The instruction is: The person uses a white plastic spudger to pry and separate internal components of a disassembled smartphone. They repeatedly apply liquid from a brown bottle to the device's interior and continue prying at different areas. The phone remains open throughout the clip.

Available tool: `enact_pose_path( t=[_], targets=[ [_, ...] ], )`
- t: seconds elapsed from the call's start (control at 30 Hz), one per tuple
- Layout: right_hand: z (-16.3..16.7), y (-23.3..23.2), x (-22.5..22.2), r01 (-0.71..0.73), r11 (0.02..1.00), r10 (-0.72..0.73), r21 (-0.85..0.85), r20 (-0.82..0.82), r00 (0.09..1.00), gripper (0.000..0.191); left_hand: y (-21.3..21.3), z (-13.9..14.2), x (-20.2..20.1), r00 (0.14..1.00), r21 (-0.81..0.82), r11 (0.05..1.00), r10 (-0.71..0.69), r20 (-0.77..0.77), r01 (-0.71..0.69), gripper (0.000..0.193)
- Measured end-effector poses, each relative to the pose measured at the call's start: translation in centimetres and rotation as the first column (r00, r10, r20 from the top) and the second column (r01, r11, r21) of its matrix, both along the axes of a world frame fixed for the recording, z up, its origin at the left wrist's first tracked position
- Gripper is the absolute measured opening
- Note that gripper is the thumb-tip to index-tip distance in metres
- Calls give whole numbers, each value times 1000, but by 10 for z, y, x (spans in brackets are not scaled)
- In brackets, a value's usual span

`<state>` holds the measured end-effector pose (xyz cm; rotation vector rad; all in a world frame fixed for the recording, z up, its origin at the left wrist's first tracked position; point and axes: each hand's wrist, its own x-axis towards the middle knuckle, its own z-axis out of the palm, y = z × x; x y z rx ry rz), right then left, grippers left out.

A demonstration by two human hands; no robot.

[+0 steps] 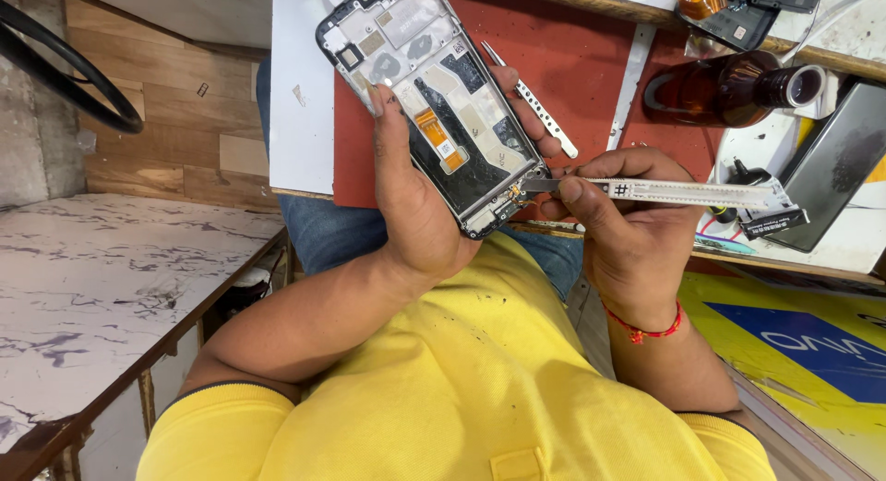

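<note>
From the head camera we look down on our own two hands over a red work mat (591, 66) on the bench. Our left hand (415, 204) wraps around an opened phone (434, 102), its back cover off and its inner boards and an orange ribbon connector facing up; the thumb lies along the near edge and the fingertips curl around the far edge, so the phone is clamped in the palm and held tilted above the mat, just in front of our yellow shirt (461, 389). Our right hand (628, 232) pinches a pair of metal tweezers (664, 192) between thumb and forefinger, fingers pressed together on the shaft, and the tweezer tips touch the lower end of the phone near its bottom edge. A red thread bracelet (651, 331) circles that wrist. A second slim metal tool (540, 107) lies on the mat just beyond the phone. Farther right a brown glass bottle (729, 89) lies on its side, with a dark flat device (835, 162) beside it, and another opened phone part (738, 10) sits at the top edge.
</note>
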<state>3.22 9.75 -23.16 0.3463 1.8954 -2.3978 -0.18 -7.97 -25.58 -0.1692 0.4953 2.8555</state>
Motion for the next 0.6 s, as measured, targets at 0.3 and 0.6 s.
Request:
enact_pose_path(
  t=[0.3,0.6],
  targets=[
    [-9,5,5,2,984,2,-180,22,1000,11,1,-4,8,1000,-13,1000,17,-20,-17,84],
    [-15,1,8,67,950,-97,-304,-84,992,17,8,-24,21,923,-200,929,245,-297,-311,88]
  ],
)
